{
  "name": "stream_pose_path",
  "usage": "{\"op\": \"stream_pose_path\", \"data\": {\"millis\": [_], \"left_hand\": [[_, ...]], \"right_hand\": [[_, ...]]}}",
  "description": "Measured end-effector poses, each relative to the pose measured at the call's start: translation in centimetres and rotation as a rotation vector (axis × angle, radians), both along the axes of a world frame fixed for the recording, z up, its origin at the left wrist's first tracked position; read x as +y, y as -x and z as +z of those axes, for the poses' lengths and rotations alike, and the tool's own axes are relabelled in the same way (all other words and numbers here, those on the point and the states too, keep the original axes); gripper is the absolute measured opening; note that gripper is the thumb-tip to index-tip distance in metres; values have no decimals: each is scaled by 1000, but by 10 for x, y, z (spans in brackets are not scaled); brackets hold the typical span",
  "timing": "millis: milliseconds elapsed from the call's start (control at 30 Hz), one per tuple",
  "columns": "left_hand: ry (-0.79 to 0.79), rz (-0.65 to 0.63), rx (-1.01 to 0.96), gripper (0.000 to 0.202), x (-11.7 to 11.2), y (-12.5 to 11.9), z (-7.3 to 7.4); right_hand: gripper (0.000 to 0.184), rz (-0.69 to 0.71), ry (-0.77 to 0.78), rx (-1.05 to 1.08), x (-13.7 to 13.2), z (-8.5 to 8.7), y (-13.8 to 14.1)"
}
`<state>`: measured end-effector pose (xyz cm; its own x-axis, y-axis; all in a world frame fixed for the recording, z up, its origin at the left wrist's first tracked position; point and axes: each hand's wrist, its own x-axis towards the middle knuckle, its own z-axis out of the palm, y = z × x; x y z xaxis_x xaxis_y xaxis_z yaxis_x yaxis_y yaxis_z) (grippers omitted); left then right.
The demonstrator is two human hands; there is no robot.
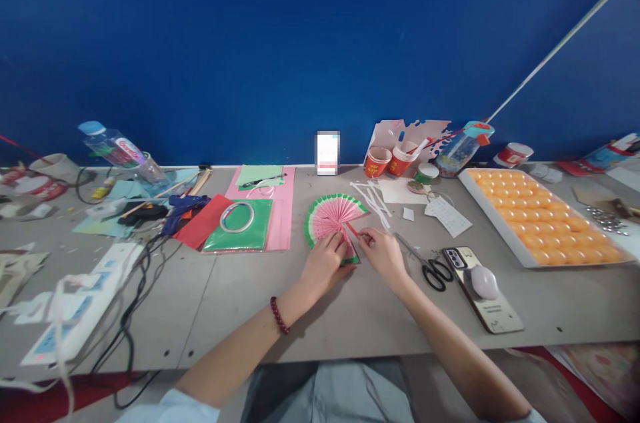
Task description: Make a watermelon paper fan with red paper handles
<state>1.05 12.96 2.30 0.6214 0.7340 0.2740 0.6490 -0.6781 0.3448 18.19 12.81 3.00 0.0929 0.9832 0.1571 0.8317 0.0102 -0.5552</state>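
Note:
A pleated paper fan [327, 211], pink with a green and pale border, is spread in a rounded shape on the grey table. My left hand [329, 255] rests over its lower part, with bent fingers holding the folds down near the centre. Some of the folds are hidden beneath that hand. Between the fingertips of my right hand [374, 248] is a thin red strip [352, 229], its far end reaching the fan's centre. Black-handled scissors [434, 272] lie just right of my right hand. Several white strips [373, 201] are scattered beyond it.
Left of the fan are a green packet [245, 229] with a tape roll [237, 217], a glue gun [183, 213] and a power strip [83, 309]. To the right lie a phone [500, 313] and a tray of orange balls [473, 193]. Paper cups [377, 163] stand behind.

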Motion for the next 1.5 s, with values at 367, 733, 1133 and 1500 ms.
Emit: {"op": "stream_pose_path", "data": {"millis": [367,733,1133,1500], "left_hand": [[-69,-13,-30,40,4,2,-10],[-78,-13,-28,40,2,2,-15],[-85,-14,12,41,1,2,-10],[-67,-8,10,42,1,2,-8]], "right_hand": [[17,7,5,-111,-3,-5,11],[16,24,10,-165,-2,-4,17],[19,58,-3,-139,-2,-9,18],[21,86,54,47,3,-7,13]]}}
